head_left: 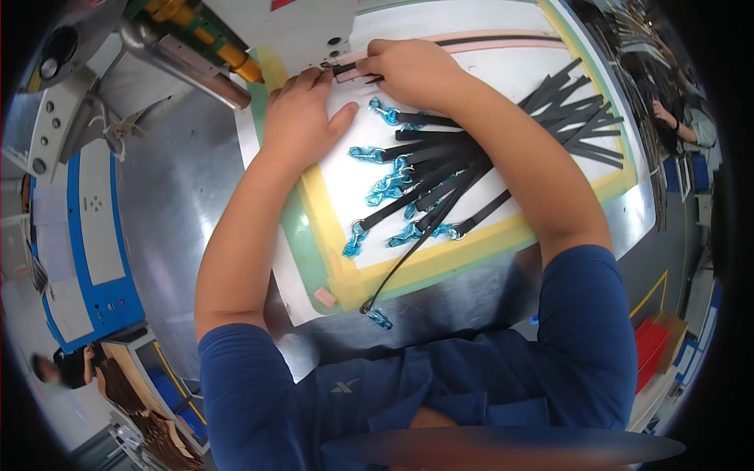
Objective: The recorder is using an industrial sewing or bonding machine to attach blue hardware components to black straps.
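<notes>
At the far side of the white board [334, 184], my right hand [416, 72] pinches a short black strap end [345, 71] beside a pale pink strip. My left hand [302, 118] lies flat on the board, fingers stretched and thumb apart, its fingertips touching the near end of that strip. From under my right hand, a pink guide [503, 45] with a long dark strap [510, 37] in it runs to the right. Under my right forearm lies a fanned pile of black straps [448, 153], with metal clasps in blue wrap [385, 188] at their left ends. What my right fingertips cover is hidden.
Yellow tape [326, 235] and a green border edge the board on a shiny metal table [173, 204]. A machine with a metal cylinder [228, 93] overhangs at the left. One strap [385, 279] hangs over the near edge. Other people [691, 129] stand farther off.
</notes>
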A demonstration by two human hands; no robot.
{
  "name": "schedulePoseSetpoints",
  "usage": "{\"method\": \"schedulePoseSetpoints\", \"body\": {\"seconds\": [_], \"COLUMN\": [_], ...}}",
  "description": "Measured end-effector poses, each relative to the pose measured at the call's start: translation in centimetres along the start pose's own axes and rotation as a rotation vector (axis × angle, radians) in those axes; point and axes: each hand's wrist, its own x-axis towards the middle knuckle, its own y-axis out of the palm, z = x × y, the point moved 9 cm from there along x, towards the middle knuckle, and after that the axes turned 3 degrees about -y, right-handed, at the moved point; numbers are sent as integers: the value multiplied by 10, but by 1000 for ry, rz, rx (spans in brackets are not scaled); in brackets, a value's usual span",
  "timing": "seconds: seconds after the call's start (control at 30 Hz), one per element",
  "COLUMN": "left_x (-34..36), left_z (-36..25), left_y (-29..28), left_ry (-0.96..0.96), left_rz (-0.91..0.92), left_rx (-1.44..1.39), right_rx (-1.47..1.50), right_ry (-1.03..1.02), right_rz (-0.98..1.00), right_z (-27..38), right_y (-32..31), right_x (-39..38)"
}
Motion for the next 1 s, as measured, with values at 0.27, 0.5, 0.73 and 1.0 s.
{"method": "schedulePoseSetpoints", "body": {"seconds": [0.27, 0.5, 0.73, 1.0], "left_x": [-2, -4, 6, 6], "left_z": [-5, -4, -12, -12], "left_y": [0, 1, -1, 1], "left_ry": [17, 22, -10, -25], "left_rz": [41, 1, 74, 92], "left_rx": [-8, 9, 57, 41], "right_rx": [5, -38, -48, -55], "right_ry": [-49, -46, -70, -38], "right_rz": [-33, 4, -49, -16], "right_z": [7, 12, 5, 3], "right_y": [4, 5, 5, 5], "right_x": [1, 2, 3, 2]}}
